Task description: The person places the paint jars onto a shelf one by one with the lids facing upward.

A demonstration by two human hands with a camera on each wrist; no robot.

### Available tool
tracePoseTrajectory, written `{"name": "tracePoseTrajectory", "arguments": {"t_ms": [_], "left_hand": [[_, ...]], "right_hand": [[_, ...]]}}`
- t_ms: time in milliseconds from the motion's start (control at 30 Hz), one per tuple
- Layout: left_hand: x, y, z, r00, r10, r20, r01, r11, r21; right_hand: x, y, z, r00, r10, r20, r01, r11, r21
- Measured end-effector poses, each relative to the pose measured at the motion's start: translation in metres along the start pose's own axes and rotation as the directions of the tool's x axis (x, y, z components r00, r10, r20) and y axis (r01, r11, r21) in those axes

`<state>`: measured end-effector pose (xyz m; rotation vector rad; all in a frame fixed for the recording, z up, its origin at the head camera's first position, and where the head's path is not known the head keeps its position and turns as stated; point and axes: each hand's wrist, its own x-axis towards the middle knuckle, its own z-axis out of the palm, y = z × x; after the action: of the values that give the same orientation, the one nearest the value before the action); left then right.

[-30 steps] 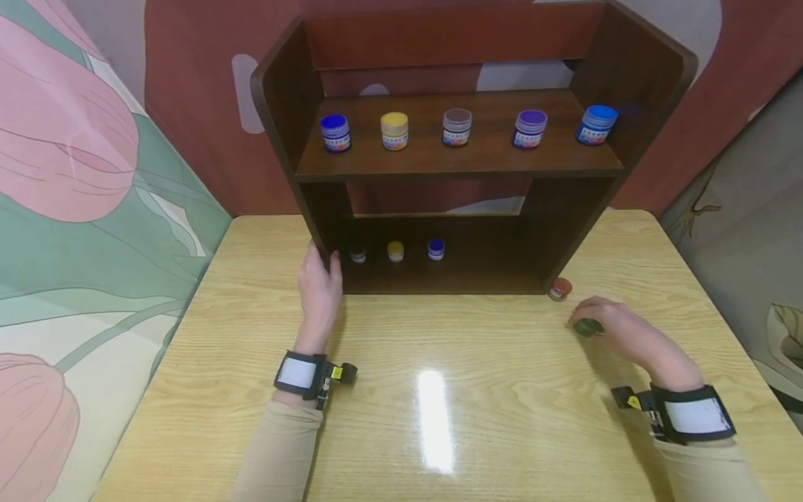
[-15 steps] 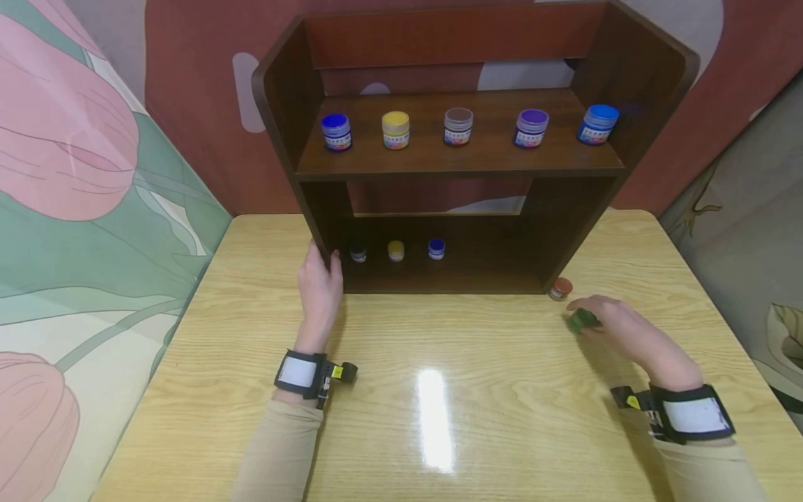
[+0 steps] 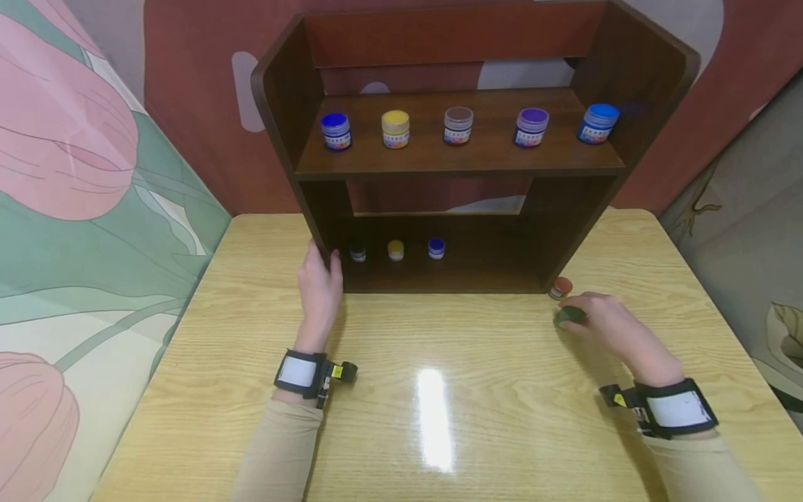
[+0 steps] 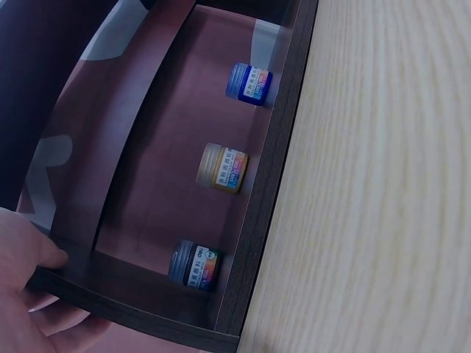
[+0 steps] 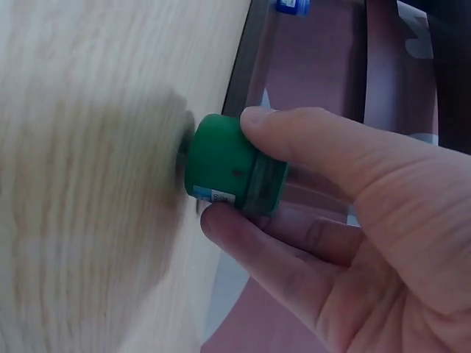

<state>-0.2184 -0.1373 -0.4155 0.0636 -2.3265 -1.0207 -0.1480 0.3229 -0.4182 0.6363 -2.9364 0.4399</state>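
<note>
My right hand [image 3: 605,322] pinches a green paint jar [image 5: 221,158] between thumb and fingers, low over the table in front of the shelf's right end. Just behind it, a red-lidded paint jar [image 3: 561,288] stands against the shelf's front right corner. At the other end, my left hand [image 3: 320,286] grips the left side panel of the dark wooden shelf [image 3: 461,174], thumb inside and fingers outside. Near that hand on the lower board stand a dark paint jar [image 4: 196,265], a yellow one [image 4: 223,168] and a blue one [image 4: 249,84].
On the upper board stand a dark blue jar [image 3: 336,132], a yellow jar [image 3: 395,130], a brown jar [image 3: 457,126], a purple jar [image 3: 530,128] and a light blue jar [image 3: 598,124]. The wooden table [image 3: 376,418] meets a patterned wall [image 3: 194,139] behind.
My right hand has carried the green jar a little left and toward the shelf, turning it on the way. The left hand keeps its place on the side panel.
</note>
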Motion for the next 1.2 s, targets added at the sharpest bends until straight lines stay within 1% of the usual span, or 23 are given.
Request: {"name": "tracePoseTrajectory", "arguments": {"t_ms": [100,333,600,733,833,1000,1100,1200], "left_hand": [[0.000,0.000,0.000,1.000,-0.002,0.001,0.002,1.000,-0.002],[0.000,0.000,0.001,1.000,-0.002,-0.002,0.002,1.000,0.002],[0.000,0.001,0.000,1.000,-0.005,0.003,0.005,1.000,0.004],[0.000,0.002,0.000,1.000,-0.007,0.000,0.007,1.000,0.005],[0.000,0.002,0.000,1.000,-0.008,0.000,0.008,1.000,0.005],[0.000,0.001,0.000,1.000,-0.007,0.001,0.007,1.000,0.006],[0.000,0.001,0.000,1.000,-0.006,0.000,0.006,1.000,0.004],[0.000,0.001,0.000,1.000,-0.002,-0.005,0.002,1.000,0.003]], "right_hand": [[0.002,0.000,0.002,1.000,0.006,0.017,-0.006,1.000,0.002],[0.004,-0.002,0.004,0.999,0.031,0.025,-0.031,0.999,-0.007],[0.004,-0.005,0.006,0.995,0.073,0.071,-0.075,0.997,0.020],[0.002,-0.005,0.005,0.998,0.019,0.067,-0.021,0.999,0.040],[0.000,-0.005,0.005,0.997,-0.069,0.040,0.067,0.996,0.058],[-0.001,-0.003,0.007,0.979,-0.203,-0.014,0.203,0.978,0.046],[-0.002,-0.001,0.009,0.971,-0.240,-0.018,0.240,0.969,0.055],[-0.003,0.000,0.011,0.965,-0.261,-0.015,0.261,0.963,0.066]]}}
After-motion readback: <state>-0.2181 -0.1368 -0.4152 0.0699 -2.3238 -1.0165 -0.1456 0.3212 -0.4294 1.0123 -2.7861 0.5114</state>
